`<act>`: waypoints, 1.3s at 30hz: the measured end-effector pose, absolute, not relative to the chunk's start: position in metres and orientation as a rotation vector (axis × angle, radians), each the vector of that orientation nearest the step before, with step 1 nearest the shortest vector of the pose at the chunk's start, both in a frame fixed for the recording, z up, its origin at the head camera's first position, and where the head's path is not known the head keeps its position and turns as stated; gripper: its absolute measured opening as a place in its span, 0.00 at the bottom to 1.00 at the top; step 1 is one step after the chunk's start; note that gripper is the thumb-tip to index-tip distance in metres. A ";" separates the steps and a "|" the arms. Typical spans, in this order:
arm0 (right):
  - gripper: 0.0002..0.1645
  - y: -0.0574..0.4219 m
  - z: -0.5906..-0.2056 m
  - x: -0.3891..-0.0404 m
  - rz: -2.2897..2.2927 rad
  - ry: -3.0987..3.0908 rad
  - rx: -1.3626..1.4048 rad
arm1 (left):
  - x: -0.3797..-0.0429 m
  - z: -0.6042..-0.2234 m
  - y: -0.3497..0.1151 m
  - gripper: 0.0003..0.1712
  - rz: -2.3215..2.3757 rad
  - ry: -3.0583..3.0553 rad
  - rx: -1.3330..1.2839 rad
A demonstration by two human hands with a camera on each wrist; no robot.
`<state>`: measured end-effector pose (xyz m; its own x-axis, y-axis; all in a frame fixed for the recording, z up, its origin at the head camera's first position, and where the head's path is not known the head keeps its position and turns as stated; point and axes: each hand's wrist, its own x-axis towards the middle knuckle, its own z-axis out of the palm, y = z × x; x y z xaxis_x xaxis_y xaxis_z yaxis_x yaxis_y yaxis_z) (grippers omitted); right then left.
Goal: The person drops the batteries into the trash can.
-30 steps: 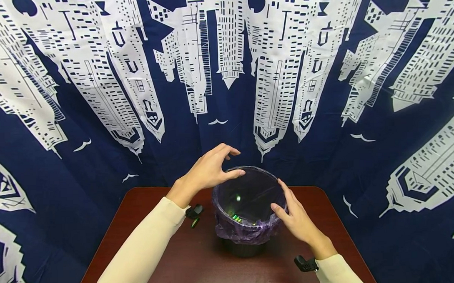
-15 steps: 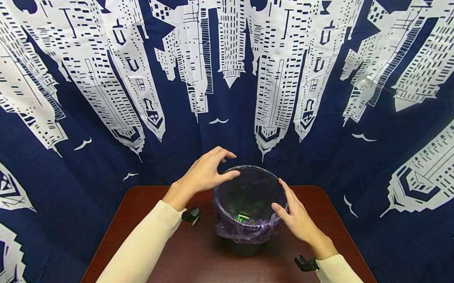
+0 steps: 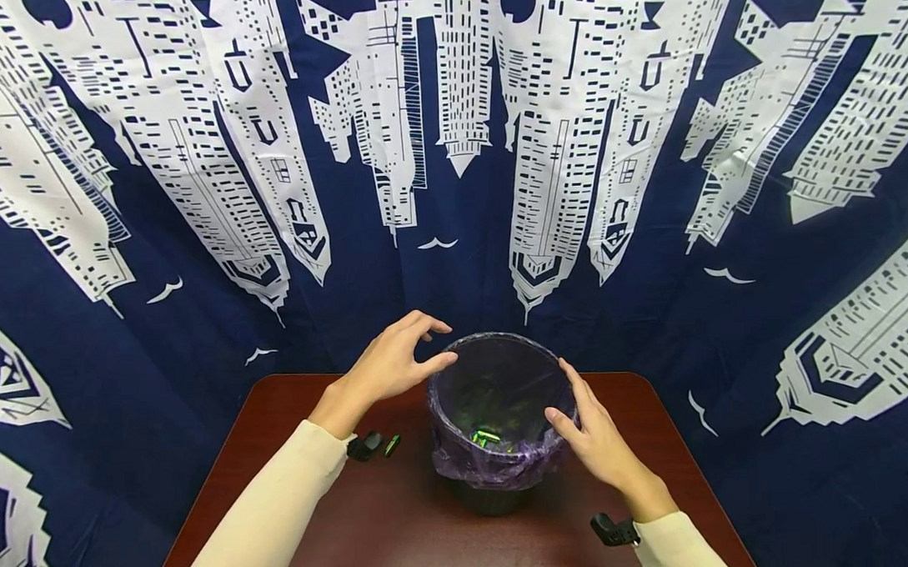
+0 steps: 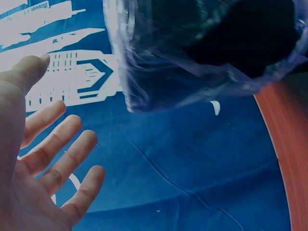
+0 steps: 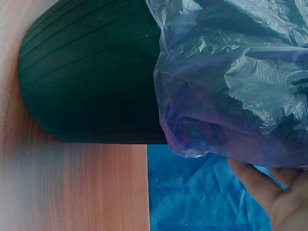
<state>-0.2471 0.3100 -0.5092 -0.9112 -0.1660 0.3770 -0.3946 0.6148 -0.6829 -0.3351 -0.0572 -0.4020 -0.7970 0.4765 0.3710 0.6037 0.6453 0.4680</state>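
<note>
A dark trash bin (image 3: pixel 490 499) stands upright on the table, lined with a purple plastic bag (image 3: pixel 460 463) folded over its rim. Several small green battery-like cylinders (image 3: pixel 486 437) lie at its bottom. My left hand (image 3: pixel 385 361) hovers just left of the rim, fingers apart and holding nothing; the left wrist view shows its bare palm (image 4: pixel 33 192). At the bin's right side, my right hand (image 3: pixel 598 433) rests against the bagged rim with fairly straight fingers. In the right wrist view, those fingertips (image 5: pixel 245 173) are partly hidden behind the bag.
One green-and-black battery-like cylinder (image 3: pixel 393 445) lies on the reddish-brown table (image 3: pixel 387 528), left of the bin and close to the left wrist's black camera (image 3: pixel 365 446). Behind the table hangs a navy curtain (image 3: pixel 454 283) printed with white buildings.
A bright small object inside the bin has dropped to the bottom among the green cylinders. My left hand has drawn back leftward and slightly down from above the rim. The right hand stays put.
</note>
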 end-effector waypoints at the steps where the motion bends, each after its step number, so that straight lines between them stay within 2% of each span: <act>1: 0.52 0.310 -0.509 -0.247 1.184 -2.564 0.458 | -0.335 -0.404 -0.059 0.27 -0.875 -2.653 -0.875; 22: 0.52 0.310 -0.509 -0.247 1.193 -2.559 0.467 | -0.334 -0.462 -0.096 0.23 -1.062 -2.611 -0.821; 39: 0.52 0.311 -0.511 -0.246 1.221 -2.550 0.457 | -0.334 -0.538 -0.121 0.22 -1.084 -2.736 -0.695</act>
